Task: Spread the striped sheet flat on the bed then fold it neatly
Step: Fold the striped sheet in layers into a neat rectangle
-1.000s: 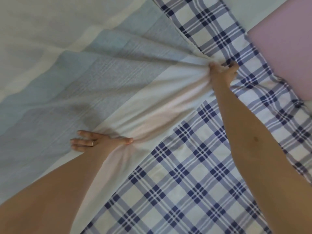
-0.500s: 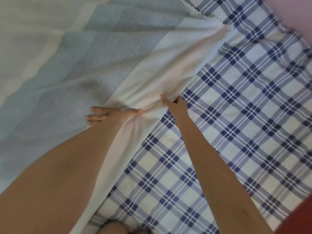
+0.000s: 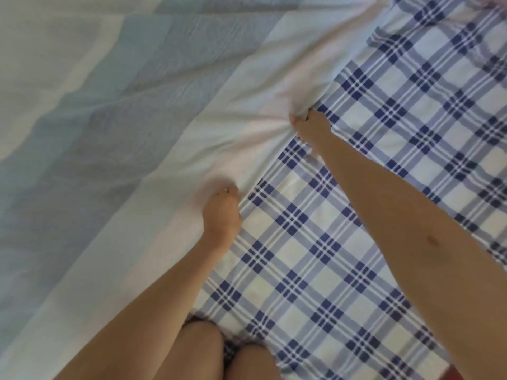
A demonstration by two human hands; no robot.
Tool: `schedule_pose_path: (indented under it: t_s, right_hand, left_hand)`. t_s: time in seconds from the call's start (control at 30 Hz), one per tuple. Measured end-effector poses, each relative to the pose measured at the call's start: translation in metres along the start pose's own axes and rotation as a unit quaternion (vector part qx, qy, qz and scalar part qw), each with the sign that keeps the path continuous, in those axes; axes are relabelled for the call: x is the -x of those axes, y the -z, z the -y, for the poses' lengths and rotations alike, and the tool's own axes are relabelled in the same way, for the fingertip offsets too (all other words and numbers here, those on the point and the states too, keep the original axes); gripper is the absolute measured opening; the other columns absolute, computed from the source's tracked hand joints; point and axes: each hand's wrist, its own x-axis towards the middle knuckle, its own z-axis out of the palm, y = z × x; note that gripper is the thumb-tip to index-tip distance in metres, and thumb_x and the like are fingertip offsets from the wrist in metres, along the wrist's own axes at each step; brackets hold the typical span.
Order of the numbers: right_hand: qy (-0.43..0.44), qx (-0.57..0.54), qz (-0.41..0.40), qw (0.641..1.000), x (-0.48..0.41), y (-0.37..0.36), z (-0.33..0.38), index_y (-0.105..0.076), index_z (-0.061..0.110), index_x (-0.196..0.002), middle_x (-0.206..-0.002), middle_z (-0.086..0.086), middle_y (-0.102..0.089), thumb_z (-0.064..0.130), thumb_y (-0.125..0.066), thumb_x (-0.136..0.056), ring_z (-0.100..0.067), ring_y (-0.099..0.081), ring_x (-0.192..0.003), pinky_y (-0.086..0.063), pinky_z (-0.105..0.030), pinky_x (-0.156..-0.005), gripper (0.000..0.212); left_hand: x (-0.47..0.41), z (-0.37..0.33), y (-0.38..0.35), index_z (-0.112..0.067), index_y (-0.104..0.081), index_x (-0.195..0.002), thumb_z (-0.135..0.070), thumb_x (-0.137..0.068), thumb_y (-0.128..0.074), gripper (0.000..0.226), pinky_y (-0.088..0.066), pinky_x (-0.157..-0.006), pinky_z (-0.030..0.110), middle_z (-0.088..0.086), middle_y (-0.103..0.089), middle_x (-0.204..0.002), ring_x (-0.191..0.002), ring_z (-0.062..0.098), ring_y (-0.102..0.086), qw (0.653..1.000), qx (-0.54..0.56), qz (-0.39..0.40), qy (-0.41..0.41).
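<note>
Striped sheet (image 3: 115,111), on your left: broad bands run from near left to far right. The far-left band reads off-white, the next pale blue, then grey-blue with fine lighter pinstripes, then a duller slate grey. The last band, along the sheet's right edge, is plain white, faintly pink where it bunches.

Bed cover (image 3: 384,215), on your right: plaid in 3 tones, with cream-white squares, grey-blue bars carrying thin white lines, and navy blocks at the crossings.

Far right corner: lilac-pink patch (image 3: 493,0). Near right corner: dark red patch (image 3: 456,375). Between your knees: dark checked cloth (image 3: 230,349).
</note>
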Motion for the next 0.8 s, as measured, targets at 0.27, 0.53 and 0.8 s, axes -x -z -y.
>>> schedule_pose_path:
  t_s: [0.27, 0.53, 0.8]
  right_hand:
    - [-0.087, 0.082, -0.066, 0.991, 0.004, 0.011, -0.015, -0.046, 0.012, -0.064, -0.059, -0.001, -0.048, 0.03, -0.047, -0.098, -0.015, -0.046, -0.052, -0.038, -0.021, -0.041, 0.039]
    - [0.448, 0.398, -0.063, 0.798, 0.013, -0.047, 0.013, -0.03, 0.027, -0.147, -0.152, -0.006, -0.036, 0.045, -0.041, -0.091, -0.04, -0.03, -0.139, -0.01, -0.063, -0.11, 0.059]
    - [-0.102, 0.421, -0.051, 0.9, -0.117, 0.094, 0.007, 0.02, 0.041, -0.146, -0.156, 0.009, 0.027, 0.069, -0.01, -0.092, -0.039, 0.011, -0.144, -0.001, -0.069, -0.109, 0.068]
  left_hand:
    - [-0.002, -0.017, -0.013, -0.005, -0.052, -0.116, -0.002, -0.088, -0.043, 0.03, -0.044, -0.076, 0.031, 0.012, -0.056, -0.111, -0.101, 0.027, -0.056, 0.997, 0.023, 0.078, -0.012]
    - [-0.04, 0.035, 0.027, -0.013, -0.059, -0.107, -0.036, -0.077, -0.046, 0.04, -0.033, -0.094, 0.049, 0.012, -0.055, -0.121, -0.107, 0.032, -0.052, 0.985, 0.012, -0.145, -0.088]
    - [-0.246, 0.098, 0.11, -0.024, -0.04, -0.143, -0.056, -0.083, -0.032, 0.068, -0.009, -0.103, 0.072, 0.013, -0.027, -0.154, -0.141, 0.037, -0.02, 0.983, -0.04, -0.178, 0.002]
